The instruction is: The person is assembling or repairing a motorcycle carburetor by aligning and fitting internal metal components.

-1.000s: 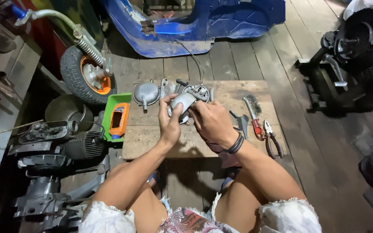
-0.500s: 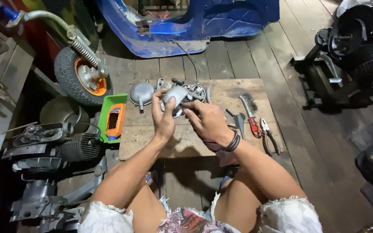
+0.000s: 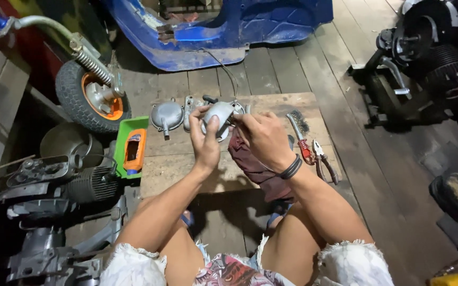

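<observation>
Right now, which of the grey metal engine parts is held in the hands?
The rounded grey metal cover, gripped between the left hand and right hand. The domed grey metal cap lies untouched on the wooden board.

Likely repair workshop, engine (image 3: 75, 182), pliers (image 3: 324, 159), wheel (image 3: 92, 98)

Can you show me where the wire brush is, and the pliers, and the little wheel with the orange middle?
wire brush (image 3: 299, 125), head view, on its bristle end.
pliers (image 3: 322, 159), head view, near the joint above the dark handles.
small wheel (image 3: 75, 100), head view, on the black tyre left of the orange hub.
</observation>
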